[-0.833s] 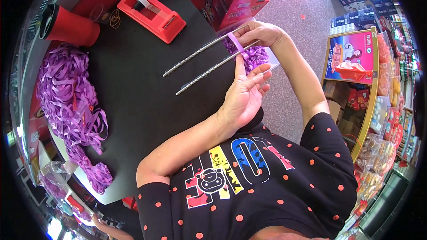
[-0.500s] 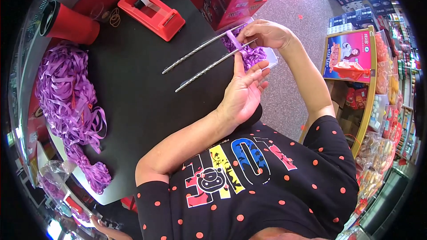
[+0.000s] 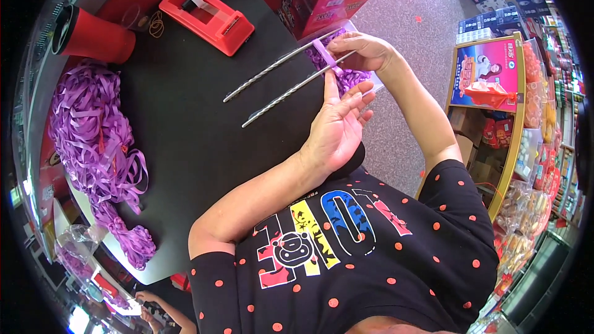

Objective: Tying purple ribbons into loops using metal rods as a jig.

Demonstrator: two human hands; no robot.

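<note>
Spreading along the left of the black counter (image 3: pixel 179 167), a heap of looped purple ribbon (image 3: pixel 93 130) lies below a red cylindrical container (image 3: pixel 99 37) with a black rim. Next come a few yellow rubber bands (image 3: pixel 156 26), then a red tape dispenser (image 3: pixel 236 39). Two slim metal rods (image 3: pixel 266 71), twisted toward their left ends, run side by side over the counter; what bears them cannot be told. Near their right ends a purple ribbon band (image 3: pixel 324 54) spans both, so the step in hand appears to be winding ribbon around the pair. The left hand (image 3: pixel 337 130) is palm up, its grip loose and closed on nothing, the extended index finger touching the band by the lower rod. Just behind, more ribbon (image 3: pixel 354 78) is piled in a white tray (image 3: pixel 378 84). Farthest right, the right hand (image 3: pixel 365 52) has its fingers bent in at the rod ends, fingertips near the band; whether its grip pinches ribbon or rod cannot be told. The next move seems to call for the left finger keeping the turns in place while the right hand guides the ribbon round, evenly taut.
</note>
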